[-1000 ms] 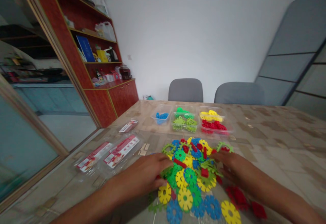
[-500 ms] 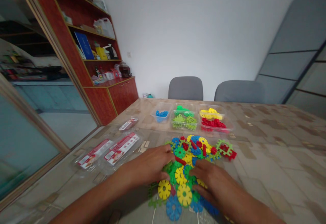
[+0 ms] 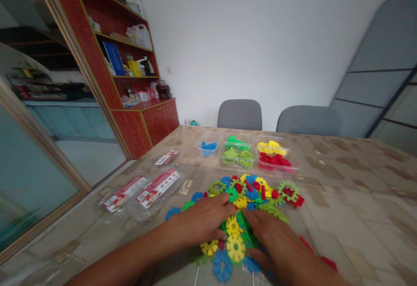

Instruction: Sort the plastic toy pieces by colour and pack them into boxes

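A mixed pile of plastic snowflake building discs in yellow, blue, green and red lies under my hands, with a yellow disc (image 3: 236,248) and a blue disc (image 3: 223,266) plain at its near side. My left hand (image 3: 211,216) rests on the pile's left part, thumb apart from the fingers. From the right, my right hand (image 3: 272,236) reaches over the pile, fingers stretched out and thumb apart. The fingertips of both hands come near each other over the middle. Pieces beneath the palms are hidden.
Behind the pile stand clear tubs: one with blue pieces (image 3: 208,146), one with green pieces (image 3: 237,152), one with yellow and red pieces (image 3: 275,158). Clear plastic packages with labels (image 3: 158,190) lie at left. Grey chairs (image 3: 240,114) stand beyond the table.
My left hand has shifted right, closer to my right hand. Blue and green discs now show left of it, and red pieces show beside my right forearm. The view has shifted slightly.
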The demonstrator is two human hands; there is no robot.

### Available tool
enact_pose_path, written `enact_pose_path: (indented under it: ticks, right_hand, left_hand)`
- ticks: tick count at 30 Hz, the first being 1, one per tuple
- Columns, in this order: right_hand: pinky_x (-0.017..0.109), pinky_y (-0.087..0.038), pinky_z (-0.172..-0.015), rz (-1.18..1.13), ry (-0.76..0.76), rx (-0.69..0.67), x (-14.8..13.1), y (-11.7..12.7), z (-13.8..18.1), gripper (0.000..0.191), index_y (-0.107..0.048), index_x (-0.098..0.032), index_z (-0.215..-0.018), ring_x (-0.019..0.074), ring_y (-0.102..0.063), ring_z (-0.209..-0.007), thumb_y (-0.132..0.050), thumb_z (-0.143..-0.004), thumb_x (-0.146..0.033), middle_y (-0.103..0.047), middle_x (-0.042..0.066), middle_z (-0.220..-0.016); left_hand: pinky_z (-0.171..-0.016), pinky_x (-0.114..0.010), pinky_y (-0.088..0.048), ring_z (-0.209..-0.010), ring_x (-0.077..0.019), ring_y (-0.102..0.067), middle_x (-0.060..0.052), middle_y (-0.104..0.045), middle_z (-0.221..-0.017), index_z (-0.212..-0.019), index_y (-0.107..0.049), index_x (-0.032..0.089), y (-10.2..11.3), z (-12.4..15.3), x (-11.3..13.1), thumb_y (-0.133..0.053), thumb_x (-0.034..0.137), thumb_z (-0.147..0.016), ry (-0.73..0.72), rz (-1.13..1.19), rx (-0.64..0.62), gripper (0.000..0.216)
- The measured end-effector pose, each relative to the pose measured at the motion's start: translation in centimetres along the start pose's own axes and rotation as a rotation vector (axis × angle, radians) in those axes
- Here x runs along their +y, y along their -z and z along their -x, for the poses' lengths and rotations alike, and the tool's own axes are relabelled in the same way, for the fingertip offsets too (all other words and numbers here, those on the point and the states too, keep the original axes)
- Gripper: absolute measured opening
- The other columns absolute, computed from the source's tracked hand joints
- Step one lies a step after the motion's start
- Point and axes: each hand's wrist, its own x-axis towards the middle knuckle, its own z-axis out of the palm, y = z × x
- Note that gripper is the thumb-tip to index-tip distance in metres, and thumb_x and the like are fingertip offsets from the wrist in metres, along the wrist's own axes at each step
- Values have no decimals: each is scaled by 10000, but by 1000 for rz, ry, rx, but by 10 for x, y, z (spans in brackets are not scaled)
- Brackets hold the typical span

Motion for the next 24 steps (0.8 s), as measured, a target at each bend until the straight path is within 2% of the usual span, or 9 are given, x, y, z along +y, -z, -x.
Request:
enact_pose_path:
  ticks: [3, 7, 11, 14, 18, 21, 24]
  right_hand:
    - [521, -429, -983, 11, -46, -27, -2, 0, 0, 626, -500, -128, -1350, 361, -542, -1148, -681, -753, -187, -563, 205, -1295]
    - [507, -459, -932, 35, -57, -61, -4, 2, -4, 489, -575, -128, -1266, 366, -578, -1102, -650, -788, -192, -604, 207, -1236]
    - [360, -501, -800, 71, -83, -100, 6, 13, -10, 297, -658, -208, -1077, 280, -661, -966, -520, -830, -117, -696, 108, -1064]
    - [323, -482, -676, 184, -174, -185, 18, 26, -5, 254, -681, -204, -904, 285, -687, -857, -528, -755, -66, -723, 99, -929]
    - [360, -491, -652, 273, -234, -345, 25, 35, 12, 377, -690, -224, -891, 349, -687, -862, -629, -582, -18, -726, 105, -957]
    - [378, -518, -623, 329, -155, -296, 18, 33, 18, 378, -690, -201, -914, 363, -695, -824, -612, -589, -22, -723, 138, -946]
    - [398, -539, -665, 375, -132, -284, 8, 32, 15, 411, -690, -168, -970, 370, -694, -852, -620, -595, -16, -718, 160, -980]
  left_hand:
    - [-795, -294, -439, -1000, -239, -575, -31, -552, -1107, -1068, -562, 235, 0, 0, -2, -819, 266, -693, -11, 0, 5, 456]
    - [-782, -288, -435, -1001, -237, -577, -25, -554, -1111, -1117, -553, 243, -2, 0, -4, -830, 276, -677, -35, 15, 24, 520]
    - [-764, -293, -435, -966, -238, -590, -27, -565, -1087, -1074, -573, 232, 0, 1, -1, -813, 310, -696, -35, 21, 13, 455]
    - [-743, -291, -433, -951, -236, -596, -29, -573, -1083, -1036, -578, 223, 3, 1, 1, -806, 289, -704, -26, 21, -3, 408]
    - [-775, -294, -433, -982, -237, -589, -34, -576, -1110, -1066, -577, 236, 6, 2, 5, -782, 270, -735, -29, 24, -1, 391]
    - [-806, -304, -433, -998, -239, -580, -42, -572, -1120, -1072, -579, 236, 7, 5, 9, -767, 321, -757, -41, 29, 5, 377]
    - [-789, -295, -432, -993, -229, -572, -44, -576, -1097, -1037, -588, 222, 4, 7, 15, -739, 350, -785, -105, 41, -8, 321]
